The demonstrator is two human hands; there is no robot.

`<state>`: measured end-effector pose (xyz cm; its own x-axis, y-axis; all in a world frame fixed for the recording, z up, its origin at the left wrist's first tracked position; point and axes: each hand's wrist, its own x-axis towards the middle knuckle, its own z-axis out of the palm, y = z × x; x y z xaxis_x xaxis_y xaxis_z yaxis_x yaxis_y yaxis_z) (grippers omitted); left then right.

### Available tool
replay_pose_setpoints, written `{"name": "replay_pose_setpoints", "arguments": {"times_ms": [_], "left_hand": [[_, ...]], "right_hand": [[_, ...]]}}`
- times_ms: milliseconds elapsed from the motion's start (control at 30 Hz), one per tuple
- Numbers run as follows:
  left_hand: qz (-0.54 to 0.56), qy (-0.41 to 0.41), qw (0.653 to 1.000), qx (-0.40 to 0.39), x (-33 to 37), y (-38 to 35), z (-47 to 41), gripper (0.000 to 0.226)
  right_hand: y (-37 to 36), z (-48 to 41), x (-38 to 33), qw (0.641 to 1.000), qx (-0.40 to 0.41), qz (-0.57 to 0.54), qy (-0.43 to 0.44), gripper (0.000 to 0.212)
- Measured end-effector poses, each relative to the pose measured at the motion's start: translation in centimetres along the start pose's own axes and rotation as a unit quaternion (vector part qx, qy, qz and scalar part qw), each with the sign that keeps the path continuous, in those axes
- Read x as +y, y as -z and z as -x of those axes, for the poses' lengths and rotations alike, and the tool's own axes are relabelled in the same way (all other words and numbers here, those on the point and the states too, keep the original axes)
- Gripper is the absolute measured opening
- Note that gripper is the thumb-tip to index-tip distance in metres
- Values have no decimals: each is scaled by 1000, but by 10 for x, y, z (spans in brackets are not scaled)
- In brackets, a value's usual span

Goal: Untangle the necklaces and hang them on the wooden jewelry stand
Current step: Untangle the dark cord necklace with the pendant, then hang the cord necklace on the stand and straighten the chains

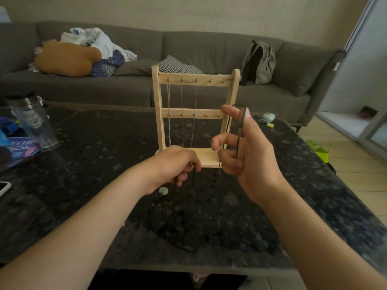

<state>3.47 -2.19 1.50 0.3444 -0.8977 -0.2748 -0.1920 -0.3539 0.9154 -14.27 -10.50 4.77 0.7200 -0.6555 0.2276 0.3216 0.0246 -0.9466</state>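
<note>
So, partway: silver chains hang on the stand; left hand and right hand grip the dark cord, not yet hung.

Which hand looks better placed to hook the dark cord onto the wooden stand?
Right, probably: the right hand has the dark cord looped over a raised finger beside the wooden stand, while the left hand pinches it low by the base.

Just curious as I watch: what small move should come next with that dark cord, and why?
Probably lift the right hand so the dark cord looped over its index finger reaches a free hook on the wooden stand, top bar. Silver chains already fill the left hooks; the left hand pinches the cord lower down, pendant below it.
</note>
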Motion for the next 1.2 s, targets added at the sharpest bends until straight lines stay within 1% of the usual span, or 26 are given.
{"name": "replay_pose_setpoints", "arguments": {"times_ms": [67, 133, 200, 233, 267, 333, 400, 467, 500, 600, 633, 700, 733, 833, 900, 1000, 1133, 1200], "left_hand": [[-116, -3, 993, 36, -2, 3, 2, 33], [-230, -22, 970, 71, -7, 3, 4, 32], [-299, -56, 948, 90, -13, 1, 3, 22], [-305, -69, 945, 93, -13, 0, 3, 14], [-298, -77, 947, 92, -13, -1, 3, 14], [-249, -98, 961, 72, -12, -2, 3, 42], [-175, -144, 973, 54, -9, -5, 3, 62], [-104, -188, 976, 39, -5, -8, 4, 67], [-76, -202, 976, 35, -3, -8, 4, 62], [-49, -220, 973, 38, 3, -7, 5, 25], [-39, -212, 976, 39, 5, -8, 7, 19], [-20, -180, 982, 59, 8, -9, 10, 22], [-18, -170, 983, 72, 11, -9, 11, 23], [16, -154, 985, 83, 20, -4, 13, 28], [55, -155, 983, 79, 25, 0, 14, 33], [98, -172, 977, 82, 33, 3, 16, 33], [109, -176, 971, 119, 50, 5, 10, 31], [155, -171, 964, 132, 59, 8, 4, 31]], "right_hand": [[0, 1, 0, 1000, 3, 7, -23, 56], [-1, 2, 1, 999, 8, 21, -46, 48], [-3, 2, 1, 997, 16, 45, -61, 39], [-3, 1, 2, 996, 18, 57, -65, 36], [-3, 1, 2, 995, 18, 67, -67, 33], [-4, 0, 3, 993, 19, 87, -73, 29], [-5, 0, 3, 990, 25, 114, -82, 29], [-5, 0, 6, 985, 29, 149, -86, 31], [-6, -1, 8, 981, 26, 170, -85, 32], [-7, -3, 12, 976, 21, 203, -73, 28], [-8, -3, 12, 978, 26, 198, -68, 27], [-8, -4, 12, 978, 40, 202, -44, 24], [-8, -5, 12, 973, 53, 221, -27, 22], [-6, -9, 17, 946, 118, 302, 20, 16], [-4, -12, 20, 932, 159, 323, 38, 11], [-4, -18, 21, 927, 198, 311, 67, 12], [-10, -31, 14, 927, 226, 284, 96, 8], [-14, -40, 10, 926, 241, 268, 111, 8]]}}
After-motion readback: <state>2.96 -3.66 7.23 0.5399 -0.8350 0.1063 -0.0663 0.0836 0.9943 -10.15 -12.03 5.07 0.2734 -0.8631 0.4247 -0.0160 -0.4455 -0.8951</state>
